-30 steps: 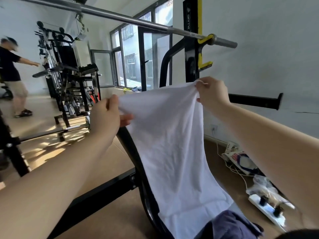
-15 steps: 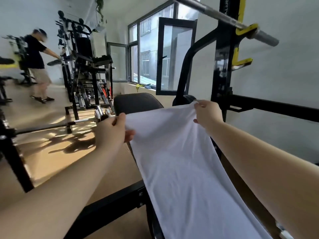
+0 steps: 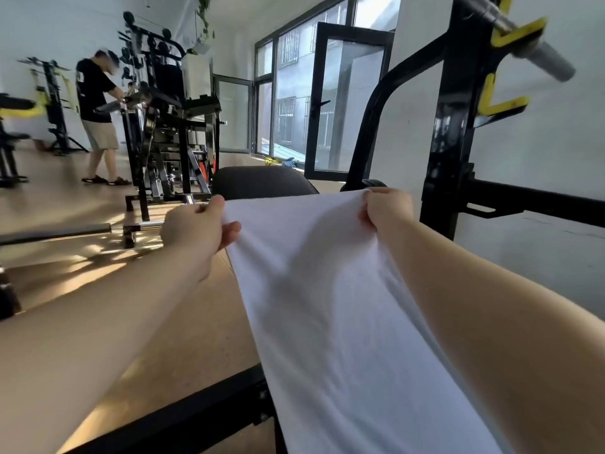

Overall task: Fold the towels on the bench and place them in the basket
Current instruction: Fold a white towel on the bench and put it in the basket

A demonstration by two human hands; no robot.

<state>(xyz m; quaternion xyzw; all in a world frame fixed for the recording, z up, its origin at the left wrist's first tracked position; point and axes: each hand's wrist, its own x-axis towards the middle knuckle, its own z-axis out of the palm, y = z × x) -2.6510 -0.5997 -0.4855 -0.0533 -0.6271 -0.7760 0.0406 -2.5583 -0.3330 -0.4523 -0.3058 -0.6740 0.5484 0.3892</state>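
Observation:
A white towel (image 3: 334, 316) stretches from my hands down toward the bottom of the view, lying along the black bench (image 3: 262, 181), whose padded far end shows beyond it. My left hand (image 3: 196, 227) pinches the towel's far left corner between thumb and fingers. My right hand (image 3: 386, 208) grips the far right corner with curled fingers. Both arms reach forward, and the top edge is held taut between them. No basket is in view.
A black rack upright (image 3: 451, 132) with yellow hooks and a steel barbell (image 3: 537, 54) stands to the right. A black frame bar (image 3: 183, 417) crosses the wooden floor at lower left. A person (image 3: 98, 116) stands at gym machines (image 3: 167, 126) at the far left.
My hands have lowered the towel's top edge toward the bench. The view has swung up and left, so the bench pad shows more. The person at the back has walked toward the machines.

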